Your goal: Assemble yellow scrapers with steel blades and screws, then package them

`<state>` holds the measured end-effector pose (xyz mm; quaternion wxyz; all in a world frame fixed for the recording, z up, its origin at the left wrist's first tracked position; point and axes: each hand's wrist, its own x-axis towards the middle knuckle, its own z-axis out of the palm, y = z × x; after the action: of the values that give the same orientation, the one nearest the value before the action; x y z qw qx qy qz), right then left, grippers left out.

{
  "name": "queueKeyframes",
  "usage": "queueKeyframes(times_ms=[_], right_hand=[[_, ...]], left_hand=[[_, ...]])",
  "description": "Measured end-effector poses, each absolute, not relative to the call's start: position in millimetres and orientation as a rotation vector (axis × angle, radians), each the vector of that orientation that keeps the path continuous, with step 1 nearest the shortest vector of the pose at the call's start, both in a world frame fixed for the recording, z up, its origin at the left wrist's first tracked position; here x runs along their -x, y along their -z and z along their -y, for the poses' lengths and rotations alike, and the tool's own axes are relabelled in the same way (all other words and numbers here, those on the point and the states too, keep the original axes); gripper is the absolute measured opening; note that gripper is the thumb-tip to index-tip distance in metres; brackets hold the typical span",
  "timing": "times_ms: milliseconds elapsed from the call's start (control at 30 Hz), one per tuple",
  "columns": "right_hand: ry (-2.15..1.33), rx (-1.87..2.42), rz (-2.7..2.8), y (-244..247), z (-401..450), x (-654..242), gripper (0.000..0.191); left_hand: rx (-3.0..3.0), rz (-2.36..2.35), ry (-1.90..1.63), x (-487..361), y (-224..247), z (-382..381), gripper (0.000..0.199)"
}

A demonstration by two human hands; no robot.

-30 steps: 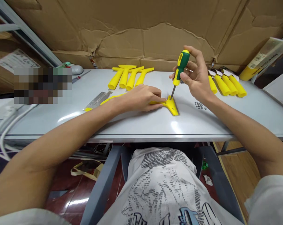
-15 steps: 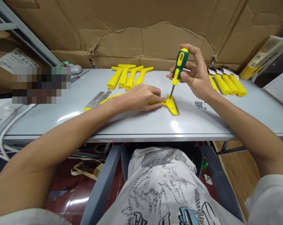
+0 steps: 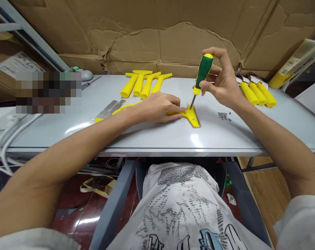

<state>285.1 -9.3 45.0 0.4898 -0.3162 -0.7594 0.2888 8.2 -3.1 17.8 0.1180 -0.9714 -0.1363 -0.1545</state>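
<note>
My right hand (image 3: 222, 81) grips a green and yellow screwdriver (image 3: 204, 71) by its handle, the shaft tilted slightly. Its tip rests at a screw spot on the head of a yellow scraper (image 3: 192, 118), which lies flat with a metal blade along its right edge. A second screw shows lower on that head. My left hand (image 3: 164, 107) is closed over the scraper's handle and presses it to the table, hiding most of the grip. Small loose screws (image 3: 223, 116) lie in a pile to the right of the scraper.
Several yellow scraper handles (image 3: 138, 85) lie behind my left hand. Metal blades (image 3: 110, 109) lie left of it. More scrapers (image 3: 259, 93) rest at the right, near a yellow-and-clear package (image 3: 290, 66). White cables (image 3: 3, 146) hang at the left edge. Cardboard (image 3: 134, 34) stands behind the table (image 3: 157, 139).
The screwdriver handle has turned about its axis, so a plain green side now faces me. My right fingers have shifted around it. The left hand holds the scraper as before.
</note>
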Motion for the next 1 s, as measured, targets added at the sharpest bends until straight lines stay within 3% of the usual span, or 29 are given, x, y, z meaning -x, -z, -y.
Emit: queueKeyframes(times_ms=[400,1000], right_hand=[[-0.32,0.918,1.687,-32,30,-269,0.062],[-0.592,0.759,1.719,-42,23,-273,0.079]], left_hand=[[2.762,0.432,0.44,-11,-16,9,0.038],[2.861,0.383,0.505,-9,-19,5,0.034]])
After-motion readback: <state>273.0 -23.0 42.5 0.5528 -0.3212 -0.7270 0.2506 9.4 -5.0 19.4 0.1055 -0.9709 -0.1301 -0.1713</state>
